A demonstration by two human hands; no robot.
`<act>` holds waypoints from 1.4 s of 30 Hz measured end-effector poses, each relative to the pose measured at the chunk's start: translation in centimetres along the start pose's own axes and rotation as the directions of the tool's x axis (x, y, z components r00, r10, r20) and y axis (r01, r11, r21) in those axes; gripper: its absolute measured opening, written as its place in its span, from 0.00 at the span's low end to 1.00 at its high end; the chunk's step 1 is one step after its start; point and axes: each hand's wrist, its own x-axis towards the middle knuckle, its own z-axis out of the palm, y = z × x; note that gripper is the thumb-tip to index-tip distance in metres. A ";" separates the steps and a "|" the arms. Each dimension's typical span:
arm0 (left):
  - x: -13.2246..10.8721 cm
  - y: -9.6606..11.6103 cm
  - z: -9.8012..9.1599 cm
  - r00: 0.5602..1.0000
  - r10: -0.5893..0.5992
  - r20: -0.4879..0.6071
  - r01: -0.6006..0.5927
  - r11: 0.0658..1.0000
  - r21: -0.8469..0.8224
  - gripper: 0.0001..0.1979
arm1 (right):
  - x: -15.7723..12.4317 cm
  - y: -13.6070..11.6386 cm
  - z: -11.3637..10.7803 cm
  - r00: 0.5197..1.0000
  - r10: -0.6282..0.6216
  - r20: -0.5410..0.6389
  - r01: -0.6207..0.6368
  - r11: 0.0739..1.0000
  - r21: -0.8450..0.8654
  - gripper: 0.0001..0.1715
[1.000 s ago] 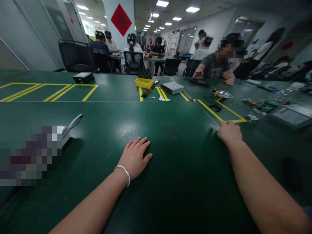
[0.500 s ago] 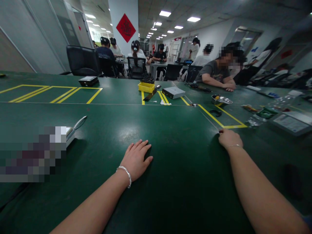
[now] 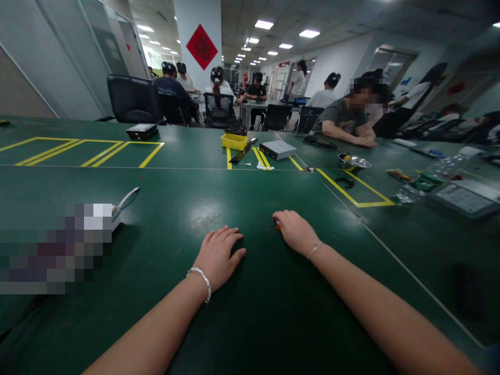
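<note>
My left hand (image 3: 219, 256) lies flat on the green table (image 3: 156, 208), fingers stretched out and nothing under them that I can see. A silver bracelet (image 3: 201, 278) circles that wrist. To its right, my right hand (image 3: 296, 233) is closed around a small object with a red-orange part (image 3: 278, 227) showing below the fingers. Most of this object is hidden, so its kind cannot be made out. A thin bracelet (image 3: 314, 250) is on the right wrist.
Farther back are a yellow tray (image 3: 234, 141), a grey metal box (image 3: 277, 149) and a black box (image 3: 141, 131). A plastic bottle (image 3: 427, 179) lies at the right beside a flat grey case (image 3: 469, 198). A blurred-out device (image 3: 58, 245) is at left. A person (image 3: 344, 122) sits across the table.
My right hand has moved left from near the yellow tape corner to the table's middle, close to my left hand. Red-orange now shows at its fingers. My left hand has stayed put.
</note>
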 end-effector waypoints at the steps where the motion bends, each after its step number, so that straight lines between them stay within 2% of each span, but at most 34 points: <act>1: 0.0 0.1 0.0 1.000 0.003 -0.001 -0.003 1.000 0.004 0.16 | -0.1 -0.9 0.1 0.999 -0.036 -0.002 0.036 0.999 -0.012 0.16; 5: 0.1 0.7 0.1 1.000 0.003 -0.024 -0.002 1.000 0.027 0.18 | -0.7 -3.7 0.0 0.995 -0.090 0.046 0.092 0.995 -0.038 0.16; 8: 0.1 1.2 0.1 0.999 -0.001 -0.044 0.002 0.999 0.034 0.18 | -1.2 -5.8 -0.4 0.977 -0.196 0.080 0.201 0.978 -0.059 0.14; 11: 0.2 1.4 0.2 0.999 0.020 -0.039 -0.019 0.999 0.029 0.15 | -1.7 -7.8 -0.5 0.951 -0.300 0.068 0.304 0.951 -0.054 0.12; 14: 0.3 1.3 0.3 0.998 0.028 -0.054 -0.027 1.000 0.015 0.12 | -2.0 -8.8 -0.4 0.940 -0.341 0.025 0.342 0.939 -0.023 0.13; 22: 0.5 0.7 0.1 0.997 0.016 -0.075 -0.021 0.998 -0.060 0.09 | -1.9 -7.9 0.2 0.916 -0.401 -0.007 0.400 0.913 0.081 0.14; 26: 0.4 0.8 0.0 0.996 -0.009 -0.084 -0.001 0.994 -0.109 0.06 | -2.0 -7.1 0.0 0.875 -0.485 -0.002 0.481 0.867 0.128 0.18; 29: 0.5 0.9 -0.1 0.996 -0.035 -0.087 0.022 0.988 -0.150 0.05 | -2.3 -6.4 -0.3 0.849 -0.529 0.009 0.525 0.844 0.111 0.15; 32: 0.7 0.9 -0.2 0.988 -0.119 -0.097 0.097 0.974 -0.204 0.05 | -2.7 -6.1 -0.7 0.833 -0.553 0.029 0.550 0.832 0.067 0.11; 34: 0.7 0.8 -0.4 0.978 -0.185 -0.097 0.156 0.957 -0.245 0.07 | -2.8 -6.0 -0.7 0.836 -0.546 0.046 0.545 0.838 0.041 0.09; 37: 0.8 0.7 -0.6 0.965 -0.242 -0.098 0.203 0.932 -0.301 0.08 | -2.4 -5.6 -0.2 0.893 -0.450 0.028 0.449 0.893 0.021 0.09; 40: 0.7 0.6 -0.9 0.959 -0.267 -0.097 0.221 0.915 -0.338 0.08 | -1.3 -3.5 0.3 0.963 -0.270 -0.011 0.270 0.962 0.037 0.10; 42: 0.6 0.5 -1.0 0.955 -0.280 -0.094 0.232 0.908 -0.350 0.08 | -0.3 -0.7 0.2 0.994 -0.097 -0.042 0.099 0.993 0.060 0.11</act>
